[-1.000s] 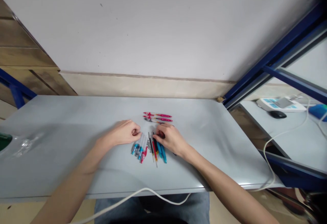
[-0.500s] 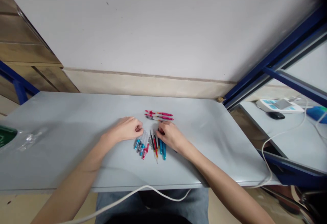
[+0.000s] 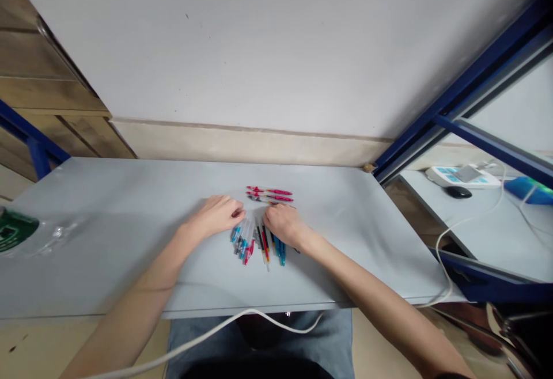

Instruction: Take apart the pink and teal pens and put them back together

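Note:
My left hand (image 3: pixel 219 213) has its fingers curled at the upper left of the clear pen barrels (image 3: pixel 247 229) with blue and red ends. Whatever its fingertips hold, if anything, is hidden. My right hand (image 3: pixel 284 223) is closed, knuckles up, over the upper ends of the pen refills (image 3: pixel 265 243) and the blue pen parts (image 3: pixel 280 250); its fingertips are out of sight. Between the hands, the refills lie side by side, black and red inked. Beyond them lie red pens (image 3: pixel 276 192), with a dark-tipped pen (image 3: pixel 259 199) partly behind my right hand.
Everything lies on a grey table (image 3: pixel 129 206) against a wall. At the left is a green-labelled clear bottle (image 3: pixel 19 230). A white cable (image 3: pixel 216 333) loops before the front edge. To the right, past a blue frame (image 3: pixel 432 122), are a black mouse (image 3: pixel 458 192) and a white device (image 3: pixel 464 176).
My right hand has shifted slightly left and rolled more knuckles-up, hiding its fingers. My left hand has moved a little right. The whole view has shifted slightly.

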`<state>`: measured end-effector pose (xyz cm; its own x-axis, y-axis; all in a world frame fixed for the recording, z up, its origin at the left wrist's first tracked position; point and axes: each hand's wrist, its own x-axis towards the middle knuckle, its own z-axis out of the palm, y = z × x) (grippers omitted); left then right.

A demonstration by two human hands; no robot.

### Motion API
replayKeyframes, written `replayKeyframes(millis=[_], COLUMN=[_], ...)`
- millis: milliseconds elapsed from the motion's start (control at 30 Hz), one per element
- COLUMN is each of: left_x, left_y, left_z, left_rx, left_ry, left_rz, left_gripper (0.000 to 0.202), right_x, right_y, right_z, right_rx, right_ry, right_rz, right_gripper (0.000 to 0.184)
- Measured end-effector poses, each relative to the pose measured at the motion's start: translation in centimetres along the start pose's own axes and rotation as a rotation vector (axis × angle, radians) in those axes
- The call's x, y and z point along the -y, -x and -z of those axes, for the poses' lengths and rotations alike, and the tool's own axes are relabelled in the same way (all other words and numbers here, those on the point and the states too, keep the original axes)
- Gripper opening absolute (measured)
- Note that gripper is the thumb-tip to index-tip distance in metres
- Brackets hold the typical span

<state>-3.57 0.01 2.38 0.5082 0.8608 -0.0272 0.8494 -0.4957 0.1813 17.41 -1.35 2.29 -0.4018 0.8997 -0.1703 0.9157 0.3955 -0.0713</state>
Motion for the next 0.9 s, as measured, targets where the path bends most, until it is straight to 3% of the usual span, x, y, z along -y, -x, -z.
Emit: replayKeyframes(millis=[300, 500, 633, 900], left_x=[-0.5, -0.5, -0.1, -0.2], left_y=[0.1, 0.1, 0.0, 0.1], left_z=[-0.1, 0.1, -0.1, -0.2], left_rx=[-0.016, -0.017, -0.023, -0.039], left_ry=[-0.075, -0.114, -0.11, -0.079], left_rz=[-0.036, -0.025, -0.022, -0.045], left_gripper=[0.037, 0.025, 0.022, 0.013], right_x=[-0.8, -3.1, -3.8, -4.2], right_y=[0.1, 0.7, 0.4, -0.3], right_z=[0.3, 0.1, 0.0, -0.3], right_rx=[-0.086, -0.358, -0.4, -0.427], right_ry=[-0.099, -0.726, -1.09, -1.311], right_rz=[-0.021, -0.035, -0.055, -0.094], right_gripper=[0.024, 0.031, 0.035, 0.025])
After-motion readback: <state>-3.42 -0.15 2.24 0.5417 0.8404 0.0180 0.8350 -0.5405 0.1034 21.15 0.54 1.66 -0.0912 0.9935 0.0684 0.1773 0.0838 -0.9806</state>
